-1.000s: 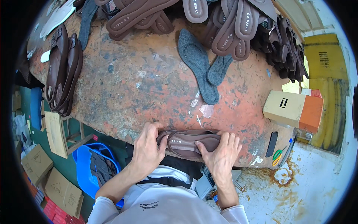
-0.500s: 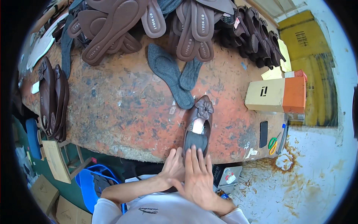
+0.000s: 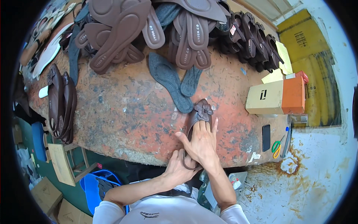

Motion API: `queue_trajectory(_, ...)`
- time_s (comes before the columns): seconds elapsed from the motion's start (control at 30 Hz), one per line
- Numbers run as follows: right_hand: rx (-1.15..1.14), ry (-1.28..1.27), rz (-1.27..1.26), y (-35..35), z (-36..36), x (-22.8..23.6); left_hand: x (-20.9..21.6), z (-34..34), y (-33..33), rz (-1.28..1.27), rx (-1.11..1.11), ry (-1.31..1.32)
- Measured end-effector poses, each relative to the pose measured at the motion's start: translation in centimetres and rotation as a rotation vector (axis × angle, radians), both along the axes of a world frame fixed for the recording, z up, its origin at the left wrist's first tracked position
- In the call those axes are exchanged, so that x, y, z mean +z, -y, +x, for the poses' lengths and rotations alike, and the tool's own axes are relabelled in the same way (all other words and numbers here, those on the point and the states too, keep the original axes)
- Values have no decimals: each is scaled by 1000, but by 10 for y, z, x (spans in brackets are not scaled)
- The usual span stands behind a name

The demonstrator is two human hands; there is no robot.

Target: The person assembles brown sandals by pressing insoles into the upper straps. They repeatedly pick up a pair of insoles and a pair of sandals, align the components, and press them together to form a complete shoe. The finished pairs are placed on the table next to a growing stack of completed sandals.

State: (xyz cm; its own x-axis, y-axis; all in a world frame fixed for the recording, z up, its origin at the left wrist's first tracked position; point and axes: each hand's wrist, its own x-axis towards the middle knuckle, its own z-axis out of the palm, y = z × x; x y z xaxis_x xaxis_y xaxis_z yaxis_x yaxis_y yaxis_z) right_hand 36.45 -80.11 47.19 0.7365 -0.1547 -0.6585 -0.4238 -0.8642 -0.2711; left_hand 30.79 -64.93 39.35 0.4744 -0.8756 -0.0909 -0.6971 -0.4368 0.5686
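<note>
Stained workbench (image 3: 130, 123): brown shoes (image 3: 55, 99), left; brown insoles (image 3: 123, 35), far; grey insoles (image 3: 166, 76), middle; dark footwear (image 3: 251, 41), far right; carton (image 3: 266, 98), phone (image 3: 266, 138), scissors (image 3: 276, 148), right.

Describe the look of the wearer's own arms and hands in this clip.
The left hand and right hand are ungloved, and no watch or bracelet shows on either wrist. Both forearms are bare up to short white sleeves, part of a white shirt with a small dark print.
</note>
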Motion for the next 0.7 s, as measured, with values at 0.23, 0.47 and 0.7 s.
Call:
queue_trajectory(0.23,15,432,-224,-3,-41,-40,-13,-9,-2,-197,61,14)
queue_trajectory(0.47,0,419,-293,-4,-12,-52,-19,-8,8,-325,174,106)
queue_trajectory(0.7,13,709,-245,-21,-81,11,-6,-6,-48,-732,246,231)
